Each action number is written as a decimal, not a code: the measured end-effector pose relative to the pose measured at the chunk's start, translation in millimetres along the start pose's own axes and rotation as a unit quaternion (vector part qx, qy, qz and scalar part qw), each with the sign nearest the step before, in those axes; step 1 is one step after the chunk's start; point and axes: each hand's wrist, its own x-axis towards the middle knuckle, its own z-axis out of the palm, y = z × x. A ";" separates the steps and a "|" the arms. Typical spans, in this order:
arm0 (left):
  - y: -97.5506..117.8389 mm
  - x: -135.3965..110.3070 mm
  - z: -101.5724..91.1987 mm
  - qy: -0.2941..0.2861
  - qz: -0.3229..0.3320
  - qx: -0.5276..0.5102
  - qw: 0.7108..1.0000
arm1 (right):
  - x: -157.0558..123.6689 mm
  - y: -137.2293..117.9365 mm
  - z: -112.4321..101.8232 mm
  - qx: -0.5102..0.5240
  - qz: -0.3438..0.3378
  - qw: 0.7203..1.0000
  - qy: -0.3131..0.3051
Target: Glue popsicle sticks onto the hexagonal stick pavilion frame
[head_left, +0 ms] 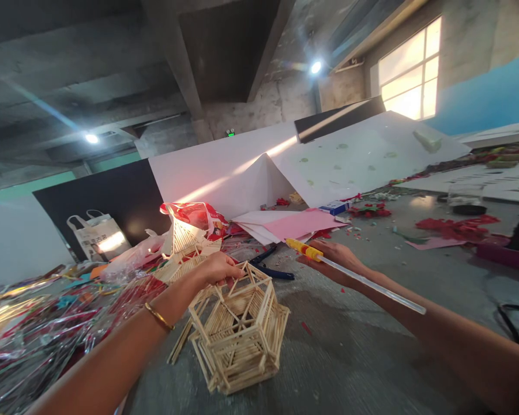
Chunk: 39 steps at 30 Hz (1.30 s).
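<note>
In the lower middle of the head view, a stick model (242,346) built from thin pale wooden sticks stands on the grey tabletop (328,369). It has an open, many-sided frame on top. The fingers of my left hand (220,269) are pinched together at the frame's back left edge; a gold bangle circles that wrist. To the right, apart from the model, my right hand (335,259) is wrapped round a yellow glue gun (305,249). Its tip points left, and a long clear glue stick (376,289) juts out behind.
A second stick piece (184,242) stands behind my left hand. Dark-blue-handled pliers (272,272) lie beyond the model. Pink paper (305,223) and red scraps (454,227) spread behind. Plastic-wrapped strips (86,311) heap up at left; a purple box (504,253) sits at right.
</note>
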 end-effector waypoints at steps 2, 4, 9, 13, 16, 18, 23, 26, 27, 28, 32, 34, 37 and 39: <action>0.3 -0.4 -0.3 -0.002 -0.001 -0.001 1.000 | -0.1 0.2 0.3 -0.004 -0.003 1.000 0.003; 0.0 -0.4 -0.3 -0.004 -0.001 -0.003 1.000 | -0.3 -0.2 -0.2 -0.010 -0.002 1.000 0.004; -2.1 1.3 1.4 -0.006 0.004 -0.012 1.000 | 0.2 -2.0 -2.4 -0.009 0.005 1.000 -0.011; -3.8 3.1 2.6 -0.010 0.004 -0.017 1.000 | 0.4 -1.7 -2.1 -0.006 0.000 1.000 -0.007; -3.8 3.4 2.4 -0.012 0.009 -0.020 1.000 | -0.3 -1.6 -1.8 -0.004 -0.002 1.000 -0.002; -2.6 2.7 1.8 -0.012 0.015 -0.021 1.000 | -0.9 -1.6 -1.9 -0.003 -0.001 1.000 -0.004; 2.5 -0.6 0.4 -0.007 0.019 -0.019 1.000 | -1.3 -1.3 -1.4 -0.003 0.000 1.000 -0.004; 3.6 -1.5 -0.3 -0.009 0.019 -0.019 1.000 | -1.1 -1.2 -0.9 -0.006 -0.004 1.000 0.000; 3.3 -1.2 -0.4 -0.010 0.019 -0.020 1.000 | -1.0 -1.3 -0.9 -0.005 -0.006 1.000 -0.001; 2.6 -0.6 -0.5 -0.011 0.018 -0.020 1.000 | -1.0 -1.4 -1.0 -0.004 -0.006 1.000 -0.004; -2.1 3.8 -0.1 -0.013 0.016 -0.024 1.000 | -0.8 -1.5 -1.0 -0.005 -0.006 1.000 -0.004; -4.5 6.1 0.5 -0.015 0.017 -0.029 0.999 | -0.4 -1.3 -0.3 -0.004 -0.008 1.000 -0.004; -6.4 8.0 1.2 -0.016 0.017 -0.035 0.999 | 0.0 -0.8 1.0 -0.003 -0.003 1.000 -0.002; -6.4 8.0 1.3 -0.017 0.015 -0.039 0.999 | -0.1 -0.6 1.1 -0.005 -0.003 1.000 0.000</action>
